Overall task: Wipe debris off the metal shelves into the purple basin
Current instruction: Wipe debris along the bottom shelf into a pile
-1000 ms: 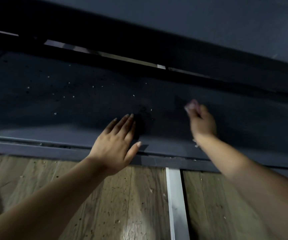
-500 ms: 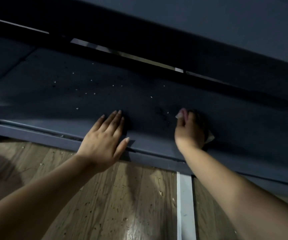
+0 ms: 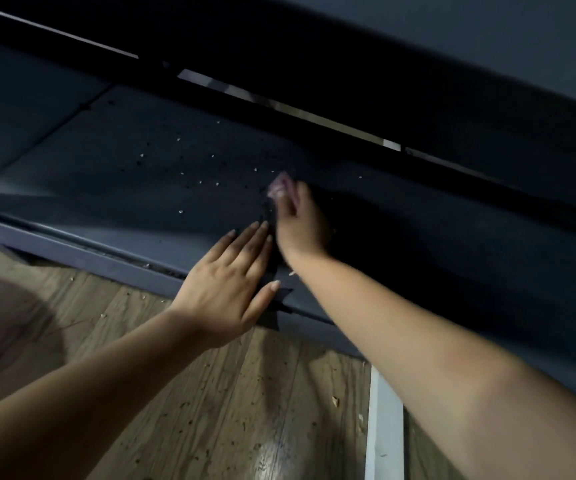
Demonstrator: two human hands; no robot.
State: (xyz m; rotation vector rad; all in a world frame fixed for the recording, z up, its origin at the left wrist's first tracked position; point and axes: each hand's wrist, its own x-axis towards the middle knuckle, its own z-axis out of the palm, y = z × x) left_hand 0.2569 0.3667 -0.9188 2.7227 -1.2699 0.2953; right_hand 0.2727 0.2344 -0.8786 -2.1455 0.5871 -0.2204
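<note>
The left hand [image 3: 226, 289] lies flat at the shelf's [image 3: 106, 174] front edge as a stop, while the right hand [image 3: 300, 223] grips a cloth [image 3: 279, 187] to sweep crumbs [image 3: 207, 174].

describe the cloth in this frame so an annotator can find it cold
Start at the dark metal shelf above the wood floor, then follow the right hand reaching over it. The cloth is the small blurred pinkish-white bit at its fingertips, far larger than the pale debris specks beside it.

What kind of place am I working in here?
Hard to say: probably a storeroom or shop floor. A low dark metal shelf dotted with crumbs sits just above a worn wood-plank floor, another shelf overhead.
</note>
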